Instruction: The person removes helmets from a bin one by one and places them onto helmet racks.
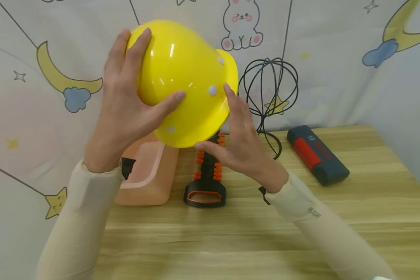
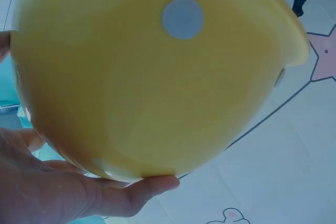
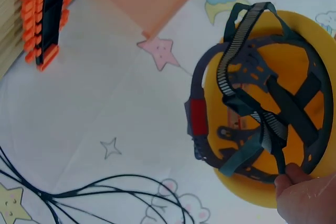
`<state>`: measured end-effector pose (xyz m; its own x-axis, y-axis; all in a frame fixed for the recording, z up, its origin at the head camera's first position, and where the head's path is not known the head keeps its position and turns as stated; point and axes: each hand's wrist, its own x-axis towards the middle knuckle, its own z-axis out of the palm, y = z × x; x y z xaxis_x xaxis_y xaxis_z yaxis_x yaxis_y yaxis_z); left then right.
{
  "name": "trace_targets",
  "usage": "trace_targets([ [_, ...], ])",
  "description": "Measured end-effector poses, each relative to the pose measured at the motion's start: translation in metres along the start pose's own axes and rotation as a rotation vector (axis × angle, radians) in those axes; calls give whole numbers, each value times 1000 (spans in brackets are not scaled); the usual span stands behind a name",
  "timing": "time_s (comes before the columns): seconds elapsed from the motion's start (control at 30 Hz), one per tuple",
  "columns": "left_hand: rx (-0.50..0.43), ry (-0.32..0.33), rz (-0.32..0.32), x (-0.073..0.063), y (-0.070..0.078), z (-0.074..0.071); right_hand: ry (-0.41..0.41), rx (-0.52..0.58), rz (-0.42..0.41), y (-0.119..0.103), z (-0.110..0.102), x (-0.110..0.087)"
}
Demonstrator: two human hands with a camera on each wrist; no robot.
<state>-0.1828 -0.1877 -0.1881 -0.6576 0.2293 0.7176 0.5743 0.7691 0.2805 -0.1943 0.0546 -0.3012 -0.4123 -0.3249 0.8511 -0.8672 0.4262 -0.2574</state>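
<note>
A yellow hard hat (image 1: 182, 74) is held up above the table, tilted so its brim points right. My left hand (image 1: 126, 93) grips the crown, the thumb lying across the shell and the fingers reaching over the far side. At the brim, my right hand (image 1: 245, 144) pinches the edge, thumb low and fingers higher up. The left wrist view shows the smooth shell with a round pale plug (image 2: 182, 18). Inside the hat, the right wrist view shows a dark harness (image 3: 299, 108), a striped chin strap (image 3: 241, 40) and a red piece (image 3: 199, 116) on the headband.
Behind the hands on the wooden table (image 1: 231, 241) stand a peach bin (image 1: 166, 175) and a black-and-orange toothed rack with a handle (image 1: 205, 194). A black wire globe-shaped stand (image 1: 262, 116) and a dark blue and red case (image 1: 316, 155) are to the right. A patterned curtain (image 1: 196, 11) hangs behind.
</note>
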Motion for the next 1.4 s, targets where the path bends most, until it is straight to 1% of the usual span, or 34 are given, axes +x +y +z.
trace_targets([
  [0.17,-9,-17,25,12,8,5,47,9,-1,5,-7,0],
  [0.23,-16,-19,48,16,10,7,62,8,10,6,-10,1],
  [0.43,-33,-24,126,32,15,19,68,-31,57,11,-24,-2],
  [0.53,-41,-23,162,40,18,25,79,-31,66,16,-30,-4],
  [0.67,-67,-21,190,49,21,32,107,-43,63,22,-35,-5],
  [0.87,-87,-29,213,55,23,41,136,-37,75,29,-39,-7],
  [0.97,-99,-24,241,58,24,47,150,-46,77,32,-42,-10],
  [1.2,-127,17,392,72,31,60,185,-100,87,37,-54,-16],
  [1.23,-124,21,403,73,32,62,187,-108,88,38,-56,-16],
  [1.3,-121,24,405,76,35,65,189,-121,91,40,-59,-17],
  [1.4,-111,16,382,80,39,69,199,-138,103,42,-62,-18],
])
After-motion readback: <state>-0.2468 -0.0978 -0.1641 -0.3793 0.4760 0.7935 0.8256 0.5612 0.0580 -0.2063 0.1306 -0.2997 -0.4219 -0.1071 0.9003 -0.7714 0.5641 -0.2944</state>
